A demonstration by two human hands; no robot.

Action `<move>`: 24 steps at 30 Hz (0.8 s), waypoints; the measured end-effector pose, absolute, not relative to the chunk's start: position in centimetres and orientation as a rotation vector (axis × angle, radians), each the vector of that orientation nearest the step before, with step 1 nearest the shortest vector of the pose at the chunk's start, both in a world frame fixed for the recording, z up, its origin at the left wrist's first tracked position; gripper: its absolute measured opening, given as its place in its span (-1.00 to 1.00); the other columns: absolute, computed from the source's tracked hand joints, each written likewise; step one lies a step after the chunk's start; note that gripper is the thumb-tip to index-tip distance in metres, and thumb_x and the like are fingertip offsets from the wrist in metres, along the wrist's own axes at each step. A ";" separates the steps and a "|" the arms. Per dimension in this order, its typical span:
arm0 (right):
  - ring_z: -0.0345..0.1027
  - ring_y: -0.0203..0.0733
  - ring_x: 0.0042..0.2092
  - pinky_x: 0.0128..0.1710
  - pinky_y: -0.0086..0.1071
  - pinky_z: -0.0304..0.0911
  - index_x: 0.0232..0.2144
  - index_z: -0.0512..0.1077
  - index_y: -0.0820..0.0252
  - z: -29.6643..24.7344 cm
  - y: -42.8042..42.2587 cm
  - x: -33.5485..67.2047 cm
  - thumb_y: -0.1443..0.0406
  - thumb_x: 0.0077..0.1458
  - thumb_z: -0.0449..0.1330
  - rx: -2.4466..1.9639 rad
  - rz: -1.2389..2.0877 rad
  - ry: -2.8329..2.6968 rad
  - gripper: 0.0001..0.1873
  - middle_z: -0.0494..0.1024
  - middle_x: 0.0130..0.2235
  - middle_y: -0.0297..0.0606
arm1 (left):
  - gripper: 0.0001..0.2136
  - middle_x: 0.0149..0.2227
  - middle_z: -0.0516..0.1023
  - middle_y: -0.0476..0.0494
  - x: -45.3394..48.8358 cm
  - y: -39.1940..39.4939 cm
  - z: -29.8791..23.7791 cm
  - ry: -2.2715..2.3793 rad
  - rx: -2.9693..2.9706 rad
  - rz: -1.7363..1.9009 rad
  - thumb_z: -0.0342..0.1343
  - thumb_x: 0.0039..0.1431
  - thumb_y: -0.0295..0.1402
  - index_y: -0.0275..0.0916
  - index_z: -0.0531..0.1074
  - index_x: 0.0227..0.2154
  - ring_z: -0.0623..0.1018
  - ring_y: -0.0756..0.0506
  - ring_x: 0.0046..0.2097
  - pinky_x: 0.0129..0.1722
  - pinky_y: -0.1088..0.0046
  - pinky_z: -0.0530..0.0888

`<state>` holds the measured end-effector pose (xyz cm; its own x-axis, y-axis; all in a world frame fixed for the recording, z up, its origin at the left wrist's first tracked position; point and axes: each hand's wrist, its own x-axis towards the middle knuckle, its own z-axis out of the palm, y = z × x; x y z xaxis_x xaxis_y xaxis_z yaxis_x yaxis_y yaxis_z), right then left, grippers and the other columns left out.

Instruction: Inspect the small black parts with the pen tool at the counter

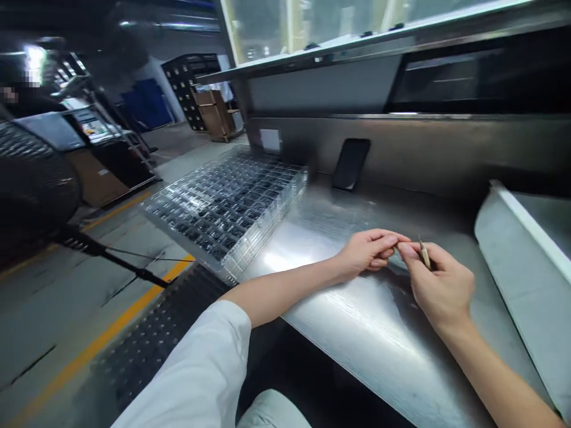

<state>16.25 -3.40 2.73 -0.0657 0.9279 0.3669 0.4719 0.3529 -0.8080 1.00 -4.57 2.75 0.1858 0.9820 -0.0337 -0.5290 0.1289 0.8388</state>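
Observation:
Above the metal worktop [325, 327], my left hand [366, 252] is closed in a pinch, its fingertips meeting those of my right hand. Whatever tiny thing lies between them is too small to make out. My right hand [441, 285] is closed around a slim, pointed, brass-coloured tool [424, 254], whose tip sticks up past the thumb; its exact kind cannot be told. Left of my hands stands a stack of clear plastic trays [267, 229] with many small compartments holding dark pieces.
A dark phone [351, 164] leans against the metal back panel [446, 148]. At the right stands a white bin [526, 279]. A black fan [40, 178] is on the left, beside the yellow floor line [120, 327]. A lit shelf [357, 44] overhangs the back.

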 end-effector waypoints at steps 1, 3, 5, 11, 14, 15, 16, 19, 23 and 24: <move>0.34 -0.07 -0.35 -0.34 -0.24 0.21 -0.29 0.57 0.14 2.8 -3.5 16.3 -0.16 0.15 0.17 -1.293 0.592 -1.682 -0.48 0.53 -0.36 -0.14 | -0.69 -0.54 0.19 0.14 0.9 -4.5 2.7 0.723 0.793 1.257 0.35 0.17 -0.14 -0.29 0.53 -0.23 0.10 0.13 -0.60 -0.58 0.55 -0.07; 0.37 -0.04 -0.35 -0.35 -0.20 0.22 -0.29 0.54 0.14 2.8 -3.5 16.4 -0.17 0.14 0.13 -1.321 0.557 -1.645 -0.47 0.56 -0.34 -0.08 | -0.74 -0.56 0.19 0.15 0.8 -4.3 2.6 0.754 0.776 1.283 0.31 0.19 -0.16 -0.27 0.47 -0.30 0.11 0.12 -0.62 -0.60 0.54 -0.07; 0.40 0.00 -0.36 -0.35 -0.17 0.25 -0.29 0.52 0.12 2.8 -3.4 16.6 -0.15 0.15 0.12 -1.321 0.537 -1.630 -0.50 0.57 -0.33 -0.06 | -0.73 -0.59 0.17 0.17 0.6 -4.2 2.6 0.785 0.780 1.307 0.30 0.19 -0.15 -0.25 0.44 -0.35 0.08 0.12 -0.63 -0.61 0.54 -0.08; 0.38 0.10 -0.40 -0.34 -0.08 0.24 -0.34 0.48 0.00 2.7 -2.8 16.8 -0.16 0.12 0.11 -1.311 0.464 -1.803 -0.57 0.46 -0.47 -0.14 | -0.53 -0.59 0.20 0.15 0.2 -4.0 3.8 0.915 0.813 1.464 0.43 0.02 0.04 -0.24 0.37 -0.46 0.11 0.12 -0.58 -0.58 0.52 0.00; 0.41 0.11 -0.37 -0.31 -0.08 0.24 -0.36 0.47 0.00 2.8 -3.1 16.5 -0.14 0.11 0.11 -1.246 0.482 -1.930 -0.59 0.51 -0.44 -0.12 | -0.52 -0.58 0.17 0.17 -0.2 -5.3 5.8 0.962 0.866 1.546 0.37 0.06 0.10 -0.23 0.36 -0.44 0.11 0.11 -0.56 -0.56 0.52 0.02; 0.41 0.11 -0.36 -0.30 -0.09 0.24 -0.37 0.47 0.01 2.7 -3.1 16.4 -0.14 0.10 0.10 -1.222 0.477 -1.962 -0.58 0.54 -0.42 -0.11 | -0.51 -0.57 0.18 0.16 -0.6 -6.0 6.8 0.977 0.934 1.559 0.36 0.07 0.12 -0.23 0.37 -0.43 0.12 0.10 -0.54 -0.54 0.52 0.05; 0.42 0.10 -0.35 -0.30 -0.10 0.23 -0.38 0.48 0.02 2.6 -3.2 16.2 -0.14 0.10 0.08 -1.200 0.468 -1.990 -0.57 0.55 -0.39 -0.10 | -0.50 -0.56 0.20 0.14 -1.2 -6.9 7.9 0.997 1.032 1.560 0.35 0.07 0.13 -0.23 0.38 -0.42 0.15 0.09 -0.52 -0.53 0.52 0.09; 0.42 0.06 -0.33 -0.30 -0.15 0.19 -0.37 0.50 0.05 2.1 -3.2 15.8 -0.13 0.10 0.03 -1.187 0.444 -2.075 -0.53 0.58 -0.35 -0.12 | -0.54 -0.48 0.34 0.05 -4.5 -9.7 11.7 1.115 1.406 1.458 0.35 0.08 0.11 -0.25 0.46 -0.39 0.27 0.05 -0.44 -0.45 0.50 0.20; 0.42 0.05 -0.29 -0.32 -0.20 0.14 -0.35 0.54 0.05 1.2 -2.9 15.7 -0.11 0.09 0.01 -1.233 0.439 -2.118 -0.52 0.60 -0.30 -0.14 | -0.71 -0.48 0.37 0.00 -13.1 -11.6 15.9 1.412 1.723 1.196 0.28 0.21 -0.10 -0.25 0.52 -0.36 0.30 0.03 -0.44 -0.43 0.48 0.21; 0.42 0.04 -0.29 -0.32 -0.21 0.13 -0.34 0.54 0.04 1.1 -2.9 15.7 -0.11 0.09 0.01 -1.238 0.440 -2.118 -0.52 0.60 -0.29 -0.14 | -0.76 -0.49 0.37 0.00 -15.7 -11.7 16.6 1.533 1.759 1.104 0.26 0.22 -0.16 -0.26 0.52 -0.38 0.28 0.03 -0.46 -0.44 0.47 0.19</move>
